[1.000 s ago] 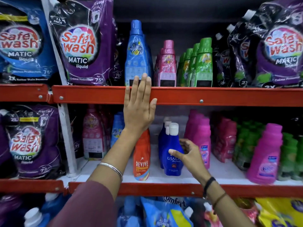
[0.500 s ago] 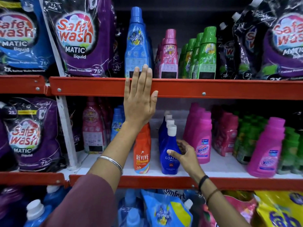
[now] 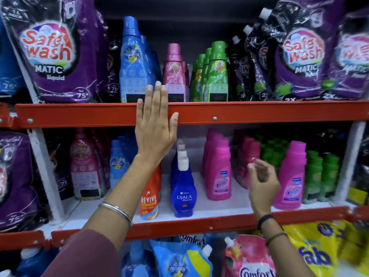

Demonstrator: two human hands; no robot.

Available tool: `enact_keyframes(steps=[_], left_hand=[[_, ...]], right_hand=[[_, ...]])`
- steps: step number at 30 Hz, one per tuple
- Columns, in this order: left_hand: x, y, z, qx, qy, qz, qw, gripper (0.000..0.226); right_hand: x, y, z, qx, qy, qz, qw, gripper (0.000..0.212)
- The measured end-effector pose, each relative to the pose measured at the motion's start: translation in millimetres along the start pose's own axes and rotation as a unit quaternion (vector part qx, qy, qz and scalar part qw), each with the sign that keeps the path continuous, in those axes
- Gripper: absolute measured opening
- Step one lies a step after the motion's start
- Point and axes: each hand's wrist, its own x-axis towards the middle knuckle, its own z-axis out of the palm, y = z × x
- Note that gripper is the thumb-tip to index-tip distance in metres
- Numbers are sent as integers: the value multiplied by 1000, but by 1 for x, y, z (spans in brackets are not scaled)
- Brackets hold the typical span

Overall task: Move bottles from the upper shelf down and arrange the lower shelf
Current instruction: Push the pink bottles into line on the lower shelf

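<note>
Two hands are showing against the red upper shelf rail (image 3: 239, 113). Left hand (image 3: 154, 124) is lying flat and spread on that rail, grasping nothing, fingertips reaching just above it before the tall blue bottle (image 3: 132, 62) and pink bottle (image 3: 174, 74). Right hand (image 3: 262, 183), blurred, is hanging loose and empty below the rail, right of the Ujala bottle (image 3: 183, 192), between magenta bottles.

Glossy purple Safewash Matic detergent pouches (image 3: 54, 54) stand at the upper left, with more (image 3: 301, 56) at the right. Below, a yellow pouch (image 3: 319, 254), a pink Comfort pouch (image 3: 249, 260) and a blue refill pouch (image 3: 179, 262) crowd together.
</note>
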Motion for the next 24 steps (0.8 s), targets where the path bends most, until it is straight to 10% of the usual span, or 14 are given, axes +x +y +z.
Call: enact_keyframes(steps=[4, 10, 24], left_hand=[[2, 17, 8, 9, 12, -1, 1000, 59], [2, 17, 11, 16, 27, -6, 999, 58], [1, 16, 12, 22, 37, -3, 999, 59]], right_hand=[[43, 17, -40, -133, 138, -50, 980, 33], [70, 44, -70, -279, 17, 69, 958, 83], [61, 28, -71, -363, 21, 60, 930, 69]])
